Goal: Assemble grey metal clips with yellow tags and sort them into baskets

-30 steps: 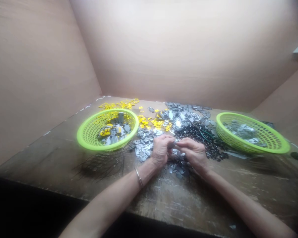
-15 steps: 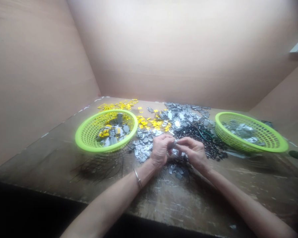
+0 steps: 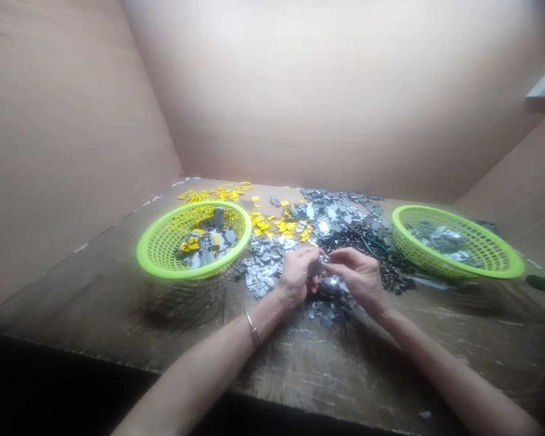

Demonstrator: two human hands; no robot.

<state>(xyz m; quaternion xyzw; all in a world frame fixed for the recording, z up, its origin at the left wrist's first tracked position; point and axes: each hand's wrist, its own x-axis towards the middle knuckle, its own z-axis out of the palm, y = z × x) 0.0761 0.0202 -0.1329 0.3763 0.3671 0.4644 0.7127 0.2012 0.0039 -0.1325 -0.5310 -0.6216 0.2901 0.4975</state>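
Part (image 3: 317, 266) glinting grey, left hand (image 3: 295, 280) and right hand (image 3: 358, 280) pinching it between them, fingertips clamped on (small, blocky, silvery sheen).

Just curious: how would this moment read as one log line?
left hand: holding small grey part | right hand: beside it | nearby: heap of grey parts

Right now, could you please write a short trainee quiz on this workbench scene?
1. True or false: the lime-green basket on the left holds yellow pieces among grey pieces.
2. Which lie nearer the right hand: the black pieces or the loose yellow pieces?
3. What is worn on the left wrist?

Key: 1. True. 2. The black pieces. 3. A metal bangle.
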